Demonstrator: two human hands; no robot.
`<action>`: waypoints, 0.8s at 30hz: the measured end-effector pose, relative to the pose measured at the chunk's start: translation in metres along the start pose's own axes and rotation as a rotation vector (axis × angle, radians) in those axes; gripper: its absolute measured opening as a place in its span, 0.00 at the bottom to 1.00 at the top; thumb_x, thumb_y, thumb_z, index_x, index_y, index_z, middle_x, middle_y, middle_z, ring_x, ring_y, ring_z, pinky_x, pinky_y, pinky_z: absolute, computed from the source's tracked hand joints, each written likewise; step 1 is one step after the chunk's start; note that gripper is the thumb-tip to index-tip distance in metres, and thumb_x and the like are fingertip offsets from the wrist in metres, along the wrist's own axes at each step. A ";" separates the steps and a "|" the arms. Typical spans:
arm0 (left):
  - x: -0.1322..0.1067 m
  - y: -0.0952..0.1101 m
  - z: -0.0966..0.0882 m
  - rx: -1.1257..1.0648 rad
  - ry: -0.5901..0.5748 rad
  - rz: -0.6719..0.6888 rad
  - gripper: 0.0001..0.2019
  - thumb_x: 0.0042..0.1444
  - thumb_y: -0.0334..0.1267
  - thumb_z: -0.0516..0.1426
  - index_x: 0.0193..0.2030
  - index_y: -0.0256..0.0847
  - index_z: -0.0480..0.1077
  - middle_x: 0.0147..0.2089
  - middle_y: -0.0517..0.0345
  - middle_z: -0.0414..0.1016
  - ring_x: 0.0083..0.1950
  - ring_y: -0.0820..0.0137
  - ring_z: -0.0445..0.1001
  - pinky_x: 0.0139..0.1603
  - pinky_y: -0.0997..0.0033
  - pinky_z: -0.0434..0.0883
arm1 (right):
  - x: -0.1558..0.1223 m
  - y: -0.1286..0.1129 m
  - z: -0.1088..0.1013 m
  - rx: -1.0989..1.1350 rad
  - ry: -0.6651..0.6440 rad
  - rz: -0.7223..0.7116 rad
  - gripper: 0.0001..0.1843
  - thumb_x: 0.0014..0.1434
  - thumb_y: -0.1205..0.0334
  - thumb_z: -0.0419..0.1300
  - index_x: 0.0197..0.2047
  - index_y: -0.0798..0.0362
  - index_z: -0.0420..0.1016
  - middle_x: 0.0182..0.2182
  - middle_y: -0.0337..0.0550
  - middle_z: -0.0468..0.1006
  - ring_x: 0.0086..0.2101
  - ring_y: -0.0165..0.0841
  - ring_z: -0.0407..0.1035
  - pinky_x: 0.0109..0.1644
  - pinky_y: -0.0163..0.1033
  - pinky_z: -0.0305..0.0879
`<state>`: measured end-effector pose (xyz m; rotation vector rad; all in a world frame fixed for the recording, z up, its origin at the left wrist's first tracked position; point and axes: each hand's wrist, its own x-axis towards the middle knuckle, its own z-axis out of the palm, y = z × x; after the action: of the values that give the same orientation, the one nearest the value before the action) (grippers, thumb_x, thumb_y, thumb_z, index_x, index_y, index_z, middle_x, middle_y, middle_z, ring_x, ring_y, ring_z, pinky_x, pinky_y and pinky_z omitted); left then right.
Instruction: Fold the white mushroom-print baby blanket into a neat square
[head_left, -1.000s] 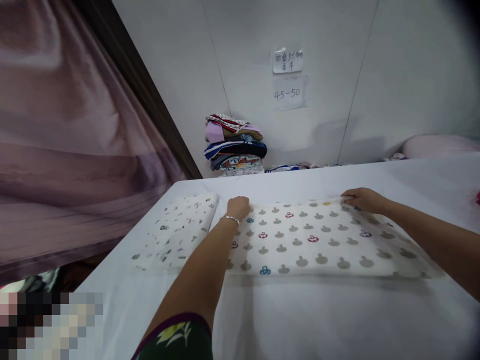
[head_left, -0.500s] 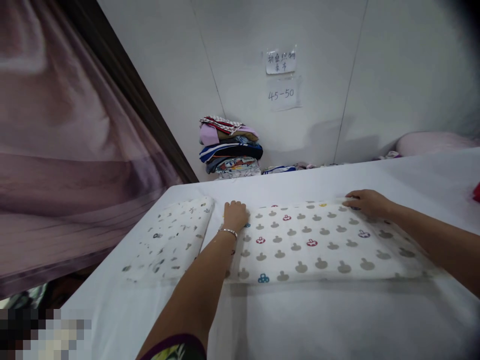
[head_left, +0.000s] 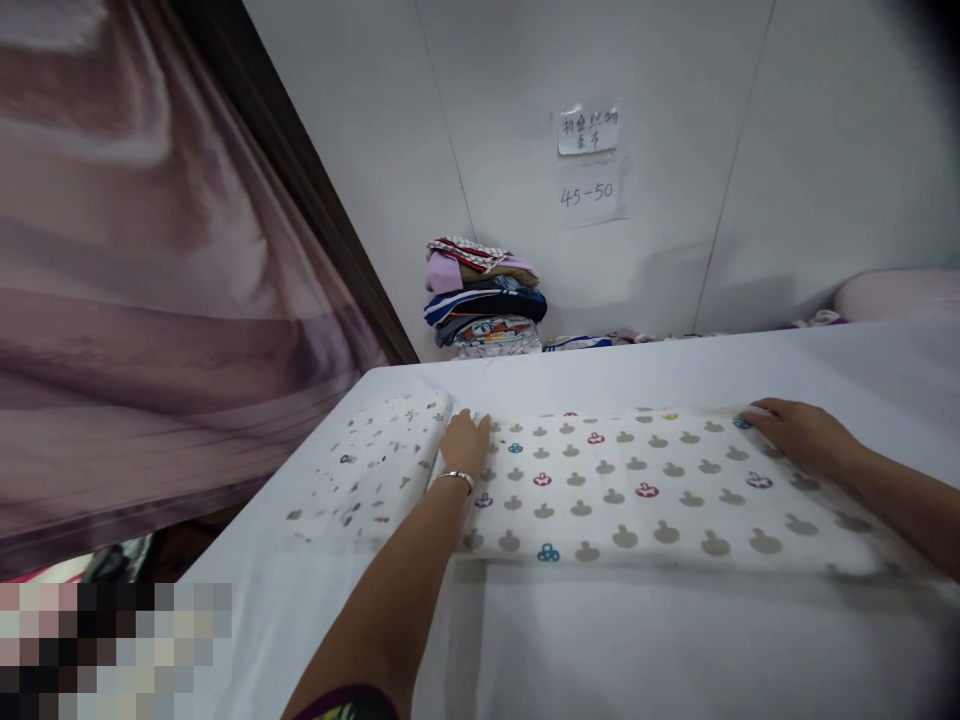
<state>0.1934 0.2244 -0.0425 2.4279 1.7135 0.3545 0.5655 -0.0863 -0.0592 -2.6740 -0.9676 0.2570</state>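
A long folded white cloth lies flat in front of me, printed with grey mushroom shapes and a few red, blue, purple and yellow ones. My left hand rests at its far left corner, fingers stretched out, with a silver bracelet on the wrist. At the far edge on the right side, my right hand lies on the cloth with fingers extended; the forearm hides part of the right end. Just left of my left hand is a second folded white cloth with small dark and grey prints.
Both cloths lie on a white-covered table. A pile of folded fabrics stands beyond the far edge, against the wall. A pinkish curtain hangs at the left. Two paper signs are on the wall.
My hands have moved apart along the mushroom-print cloth, the left one leftward and the right one rightward. The whole view has shifted slightly, so the scene sits further right.
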 end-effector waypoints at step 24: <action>-0.020 -0.015 0.010 0.003 -0.086 -0.106 0.17 0.62 0.49 0.43 0.46 0.41 0.63 0.43 0.46 0.75 0.45 0.62 0.74 0.39 0.67 0.66 | -0.003 -0.014 0.001 -0.226 -0.013 0.053 0.27 0.59 0.42 0.38 0.42 0.50 0.69 0.39 0.58 0.76 0.39 0.47 0.69 0.36 0.45 0.60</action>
<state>0.1758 0.2108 -0.0586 2.3063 1.7976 0.2306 0.5547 -0.0772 -0.0552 -2.9085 -0.9829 0.1857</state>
